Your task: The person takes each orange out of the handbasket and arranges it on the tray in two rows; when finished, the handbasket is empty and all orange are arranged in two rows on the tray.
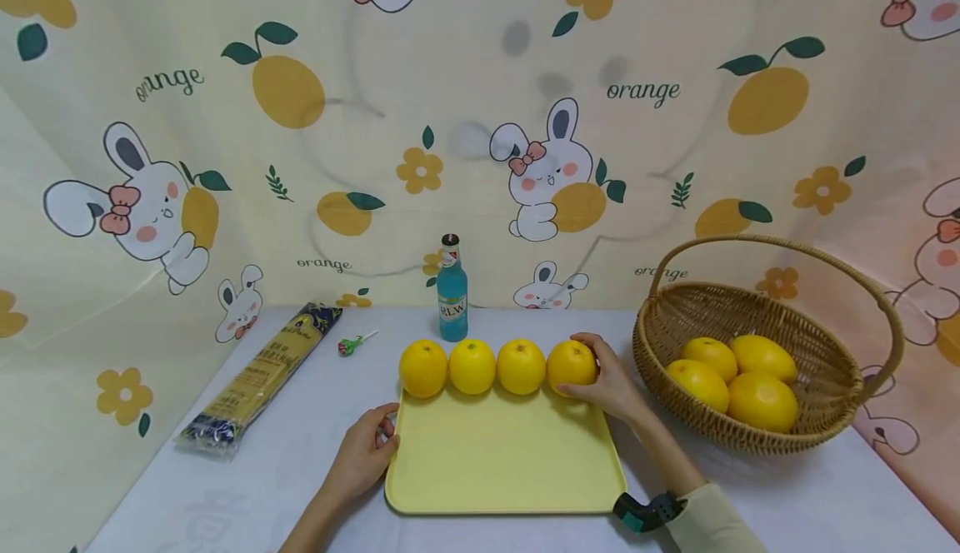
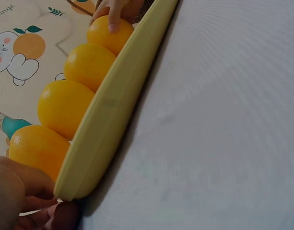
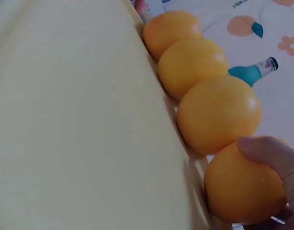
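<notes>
A pale yellow tray [image 1: 506, 461] lies on the table, and several oranges stand in a row along its far edge. My right hand [image 1: 617, 382] grips the rightmost orange [image 1: 568, 367], thumb on the near side and fingers round the far right. In the right wrist view the thumb [image 3: 266, 151] presses on that orange [image 3: 245, 187], while the other fingers are mostly hidden. At the tray's left side, my left hand [image 1: 362, 451] holds the edge with bent fingers. The left wrist view shows the fingers [image 2: 34, 179] at the tray's corner, close to the leftmost orange [image 2: 39, 151].
A wicker basket [image 1: 832, 361] with several oranges stands right of the tray. Behind the row is a blue bottle [image 1: 453, 299]. A small lollipop [image 1: 356, 343] and a long gold-and-blue packet [image 1: 262, 378] lie to the left. A printed cloth [image 1: 465, 62] hangs behind the table.
</notes>
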A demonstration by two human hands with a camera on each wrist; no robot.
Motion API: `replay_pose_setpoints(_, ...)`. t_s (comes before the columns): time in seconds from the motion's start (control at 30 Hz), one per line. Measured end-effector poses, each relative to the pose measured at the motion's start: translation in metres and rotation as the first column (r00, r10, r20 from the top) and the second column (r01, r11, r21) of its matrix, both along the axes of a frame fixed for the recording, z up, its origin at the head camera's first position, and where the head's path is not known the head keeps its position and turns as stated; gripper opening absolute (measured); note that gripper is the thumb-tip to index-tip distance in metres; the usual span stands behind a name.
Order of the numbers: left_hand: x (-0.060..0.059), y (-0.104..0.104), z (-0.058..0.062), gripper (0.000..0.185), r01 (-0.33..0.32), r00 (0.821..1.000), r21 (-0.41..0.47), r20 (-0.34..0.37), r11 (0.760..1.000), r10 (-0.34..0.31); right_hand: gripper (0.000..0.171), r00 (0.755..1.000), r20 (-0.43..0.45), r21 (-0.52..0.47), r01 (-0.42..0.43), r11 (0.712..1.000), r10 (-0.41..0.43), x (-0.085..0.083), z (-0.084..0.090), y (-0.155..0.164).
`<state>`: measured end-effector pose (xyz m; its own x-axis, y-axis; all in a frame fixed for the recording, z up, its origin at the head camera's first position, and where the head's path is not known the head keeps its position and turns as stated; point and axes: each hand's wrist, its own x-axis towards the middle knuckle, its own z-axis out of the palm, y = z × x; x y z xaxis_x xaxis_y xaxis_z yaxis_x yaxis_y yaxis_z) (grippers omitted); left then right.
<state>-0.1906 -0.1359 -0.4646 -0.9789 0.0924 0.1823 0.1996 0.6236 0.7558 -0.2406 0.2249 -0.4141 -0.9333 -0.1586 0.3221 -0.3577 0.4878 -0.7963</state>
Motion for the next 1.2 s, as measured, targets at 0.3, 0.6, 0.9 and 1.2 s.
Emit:
replay_pose_setpoints(0.3,0.0,0.0,0.001,0.043,-0.002,1.0,-0.005,0.001,1.0,0.002,0.079,0.999,0.001,0.092,-0.054,0.994,0.054,-0.008,-0.011,0.013)
replay_pose_setpoints(0.6,0.0,0.0,0.0,0.042,-0.008,1.0,-0.011,-0.006,1.0,0.008,0.077,0.995,0.051,0.111,-0.095,0.989,0.09,0.006,0.011,0.008)
replay_pose_setpoints(0.9,-0.001,0.002,-0.002,0.043,-0.002,1.0,-0.004,-0.011,1.0,0.002,0.076,0.993,0.104,0.076,-0.065,0.995,0.057,0.0,0.01,0.013)
replay_pose_setpoints(1.2,-0.001,0.0,0.0,0.043,-0.014,1.0,-0.033,0.003,0.999,0.015,0.075,0.99,0.122,0.106,-0.09,0.99,0.077,-0.002,0.01,0.014)
